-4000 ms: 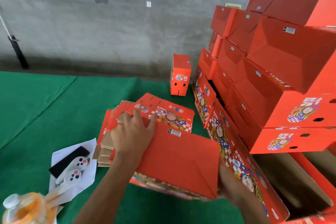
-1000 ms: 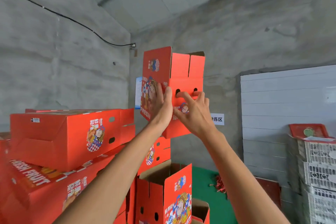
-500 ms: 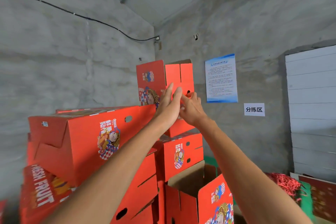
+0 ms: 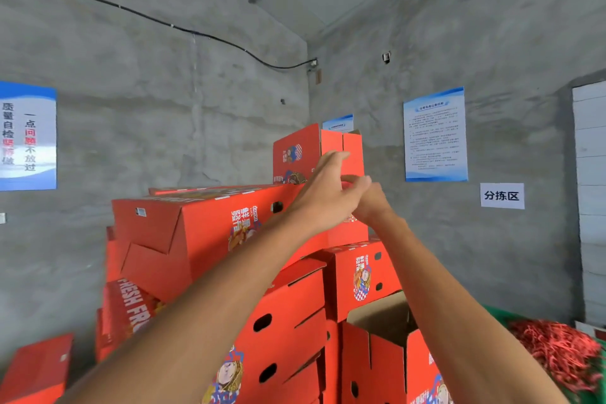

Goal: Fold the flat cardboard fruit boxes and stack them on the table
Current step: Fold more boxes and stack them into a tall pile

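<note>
A folded red fruit box stands upright on top of a tall stack of red folded boxes, near the corner of the room. Both my arms reach up to it. My left hand lies against the box's near face with fingers stretched out. My right hand is just beside and partly behind the left one, and its fingers touch the same face. The lower half of the box is hidden by my hands.
An open-topped red box stands at the stack's lower right. A heap of red netting lies on green cloth at the right. Grey concrete walls carry blue posters, and a white panel door is at the far right.
The box has gone from held in the air to standing on the stack top. My hands have moved closer together on its face, and my view has swung left.
</note>
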Tool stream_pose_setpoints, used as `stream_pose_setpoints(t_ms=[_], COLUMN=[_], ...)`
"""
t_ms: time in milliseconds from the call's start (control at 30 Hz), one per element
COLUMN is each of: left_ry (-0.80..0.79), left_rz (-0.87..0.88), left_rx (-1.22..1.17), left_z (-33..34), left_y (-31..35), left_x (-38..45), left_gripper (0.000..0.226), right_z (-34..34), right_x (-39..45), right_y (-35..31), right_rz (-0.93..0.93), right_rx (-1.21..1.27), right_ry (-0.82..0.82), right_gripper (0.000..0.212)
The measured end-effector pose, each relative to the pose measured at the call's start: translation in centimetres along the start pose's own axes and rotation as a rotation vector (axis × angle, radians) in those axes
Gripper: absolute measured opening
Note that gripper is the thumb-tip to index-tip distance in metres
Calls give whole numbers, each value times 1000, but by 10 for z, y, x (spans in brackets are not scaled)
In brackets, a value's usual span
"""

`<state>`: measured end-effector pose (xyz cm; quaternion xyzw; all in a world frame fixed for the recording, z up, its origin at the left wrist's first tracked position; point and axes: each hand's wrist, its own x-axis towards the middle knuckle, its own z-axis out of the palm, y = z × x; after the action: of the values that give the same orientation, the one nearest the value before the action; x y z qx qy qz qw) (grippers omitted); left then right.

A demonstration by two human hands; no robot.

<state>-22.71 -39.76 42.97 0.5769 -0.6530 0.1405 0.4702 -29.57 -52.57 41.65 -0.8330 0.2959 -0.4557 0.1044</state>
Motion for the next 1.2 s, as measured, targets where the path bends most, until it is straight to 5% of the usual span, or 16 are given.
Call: stream_pose_setpoints(t_ms=[200, 400, 533, 767, 933, 1067, 1200], left_ry=[132, 331, 362, 352, 266, 151, -62], left_rz=[141, 173, -30, -630, -1109, -1300, -1455], left_rx=[-116, -140, -98, 95, 122, 273, 539], left_z=[-80, -184, -227, -262, -251, -246, -259], left_y=[29, 22, -32, -181, -265, -311, -344], left_x=[-36, -172, -294, -524, -667, -751, -806], left_gripper=[31, 15, 23, 18, 13, 29, 67], right_z=[-30, 18, 122, 331, 450, 514, 549], right_x=[-56, -187, -281, -427, -525, -582, -612], right_y=[-81, -213, -280, -314, -299, -267, -240], right_rz=[-224, -498, -539, -218, -71, -21, -49], right_rx=[367, 739, 856, 850, 621, 104, -121], right_ry=[582, 633, 455, -143, -665, -1150, -1264], right_gripper=[21, 18, 19, 19, 47, 91, 99])
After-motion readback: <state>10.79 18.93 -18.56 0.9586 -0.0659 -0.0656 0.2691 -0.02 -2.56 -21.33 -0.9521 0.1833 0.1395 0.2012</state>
